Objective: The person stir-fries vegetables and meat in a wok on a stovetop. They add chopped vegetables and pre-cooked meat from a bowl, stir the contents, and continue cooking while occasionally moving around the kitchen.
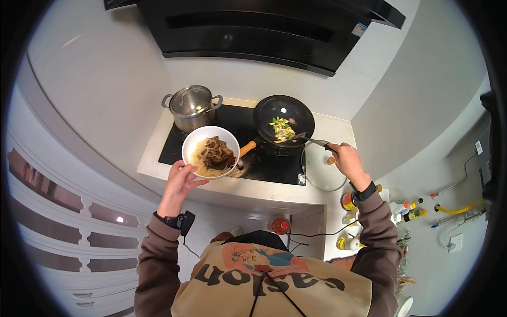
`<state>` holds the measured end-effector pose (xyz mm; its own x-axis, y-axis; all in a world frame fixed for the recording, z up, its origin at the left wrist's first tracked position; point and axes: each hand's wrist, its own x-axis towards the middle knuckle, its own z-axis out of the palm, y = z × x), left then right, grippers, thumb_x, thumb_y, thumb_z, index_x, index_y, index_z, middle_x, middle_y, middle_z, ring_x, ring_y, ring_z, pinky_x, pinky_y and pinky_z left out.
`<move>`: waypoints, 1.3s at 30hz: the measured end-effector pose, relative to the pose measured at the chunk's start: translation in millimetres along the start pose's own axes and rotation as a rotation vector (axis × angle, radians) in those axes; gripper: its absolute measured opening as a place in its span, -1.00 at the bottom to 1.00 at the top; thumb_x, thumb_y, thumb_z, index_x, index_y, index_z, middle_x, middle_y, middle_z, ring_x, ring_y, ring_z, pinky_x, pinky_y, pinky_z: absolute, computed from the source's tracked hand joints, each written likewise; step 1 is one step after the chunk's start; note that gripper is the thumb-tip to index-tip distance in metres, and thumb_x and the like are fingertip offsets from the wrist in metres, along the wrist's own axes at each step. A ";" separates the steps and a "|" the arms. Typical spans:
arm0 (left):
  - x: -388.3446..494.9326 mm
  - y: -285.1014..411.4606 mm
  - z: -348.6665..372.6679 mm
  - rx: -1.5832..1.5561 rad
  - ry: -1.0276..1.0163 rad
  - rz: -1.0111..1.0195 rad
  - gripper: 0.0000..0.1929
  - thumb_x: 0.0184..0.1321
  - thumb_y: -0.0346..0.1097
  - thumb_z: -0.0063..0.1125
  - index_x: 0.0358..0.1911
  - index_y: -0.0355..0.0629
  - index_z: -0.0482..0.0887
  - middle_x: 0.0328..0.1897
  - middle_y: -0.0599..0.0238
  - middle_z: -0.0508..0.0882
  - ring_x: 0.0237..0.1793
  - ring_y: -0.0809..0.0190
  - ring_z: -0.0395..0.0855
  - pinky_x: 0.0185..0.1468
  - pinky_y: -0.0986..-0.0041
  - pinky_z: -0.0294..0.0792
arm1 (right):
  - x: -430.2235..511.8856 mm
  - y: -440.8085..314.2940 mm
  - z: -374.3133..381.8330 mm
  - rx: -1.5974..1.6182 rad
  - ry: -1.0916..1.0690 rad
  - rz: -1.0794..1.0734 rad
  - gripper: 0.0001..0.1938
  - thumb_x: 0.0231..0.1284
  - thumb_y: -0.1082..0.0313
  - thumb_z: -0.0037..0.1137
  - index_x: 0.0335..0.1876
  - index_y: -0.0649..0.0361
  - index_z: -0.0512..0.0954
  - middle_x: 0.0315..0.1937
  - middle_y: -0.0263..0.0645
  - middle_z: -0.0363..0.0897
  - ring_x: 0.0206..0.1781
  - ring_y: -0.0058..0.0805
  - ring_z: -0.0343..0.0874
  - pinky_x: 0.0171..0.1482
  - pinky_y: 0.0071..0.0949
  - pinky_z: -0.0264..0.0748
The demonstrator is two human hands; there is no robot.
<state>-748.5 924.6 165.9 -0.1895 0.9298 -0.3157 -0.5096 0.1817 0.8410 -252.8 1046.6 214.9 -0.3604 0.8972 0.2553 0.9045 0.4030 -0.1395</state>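
Note:
My left hand (183, 180) grips the near-left rim of a white bowl (189, 143), tilted slightly over the stove's front. Inside the bowl lie pale noodle-like strands (198, 156) and a brown, cooked-looking food (217, 153). My right hand (347, 160) is closed around the black handle of a spatula (317, 141). Its blade rests in a black wok (266, 115), at the edge of chopped green-and-white scallions (282, 128). The wok's wooden handle (248, 148) points toward the bowl and passes partly behind it.
A lidded steel pot (191, 115) stands on the black cooktop (273, 168) at left. Under my right hand, a glass lid (323, 174) lies on the counter. Several sauce bottles (349, 201) stand at right, beside a black cord (317, 234). A range hood (245, 35) hangs above.

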 end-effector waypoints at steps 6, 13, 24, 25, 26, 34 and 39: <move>4.2 -1.0 -1.0 -0.009 0.012 -0.019 -0.72 0.28 -0.50 0.11 -0.05 -0.18 0.29 0.08 -0.08 0.63 0.07 -0.11 0.74 -0.01 -0.21 0.69 | 26.9 6.1 55.0 0.055 0.054 -0.006 -0.72 0.13 0.51 0.18 -0.02 0.20 0.67 -0.34 0.12 0.64 -0.22 0.10 0.64 -0.15 -0.01 0.58; -0.8 -1.1 2.2 -0.011 0.020 0.010 -0.73 0.31 -0.47 0.10 -0.02 -0.22 0.30 0.02 -0.07 0.64 -0.03 -0.01 0.76 0.04 -0.18 0.68 | 82.8 8.9 112.7 0.138 0.243 0.055 -0.68 0.23 0.46 0.16 0.10 0.19 0.65 -0.30 0.17 0.65 -0.20 0.16 0.66 -0.12 0.00 0.59; 2.4 -1.2 -2.1 -0.028 0.023 -0.005 -0.72 0.27 -0.48 0.13 -0.05 -0.20 0.31 -0.05 -0.02 0.67 -0.07 0.01 0.77 0.02 -0.21 0.68 | 35.9 0.4 65.7 0.175 0.084 0.035 -0.71 0.18 0.50 0.19 0.03 0.23 0.68 -0.26 0.16 0.67 -0.15 0.16 0.66 -0.07 -0.02 0.58; 2.5 -1.1 -2.4 -0.017 0.024 0.002 -0.72 0.26 -0.48 0.14 -0.06 -0.20 0.31 -0.05 -0.02 0.67 -0.05 0.00 0.77 0.02 -0.20 0.68 | 24.9 -2.0 51.3 0.182 0.079 0.049 -0.72 0.18 0.50 0.19 0.02 0.24 0.69 -0.26 0.16 0.67 -0.15 0.16 0.65 -0.07 -0.02 0.58; 2.5 -1.4 -2.5 -0.018 0.026 -0.001 -0.68 0.27 -0.47 0.13 0.02 -0.26 0.32 -0.01 -0.02 0.66 -0.04 -0.02 0.77 0.02 -0.17 0.68 | 14.6 -4.3 37.4 0.186 0.078 0.069 -0.72 0.18 0.50 0.19 0.02 0.24 0.69 -0.26 0.17 0.67 -0.15 0.17 0.65 -0.07 -0.02 0.57; 9.2 -1.5 -3.7 -0.004 0.017 -0.009 -0.70 0.24 -0.49 0.13 -0.04 -0.24 0.32 0.04 -0.04 0.62 0.05 -0.10 0.74 -0.02 -0.16 0.71 | -3.2 -19.5 31.9 0.236 0.043 0.084 -0.74 0.14 0.48 0.19 -0.04 0.21 0.71 -0.33 0.11 0.68 -0.20 0.14 0.66 -0.10 -0.01 0.57; 13.0 -1.0 -2.2 0.040 0.025 -0.016 -0.68 0.23 -0.49 0.12 -0.01 -0.27 0.32 0.07 -0.05 0.60 0.06 -0.12 0.74 -0.01 -0.15 0.71 | 30.1 -17.9 83.4 0.138 0.153 0.108 -0.71 0.17 0.48 0.18 0.01 0.23 0.69 -0.34 0.17 0.65 -0.24 0.14 0.66 -0.13 0.00 0.58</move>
<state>-752.4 935.8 159.9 -0.2032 0.9183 -0.3398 -0.4788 0.2095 0.8526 -298.9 1081.4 145.2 -0.2145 0.9029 0.3726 0.8926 0.3361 -0.3005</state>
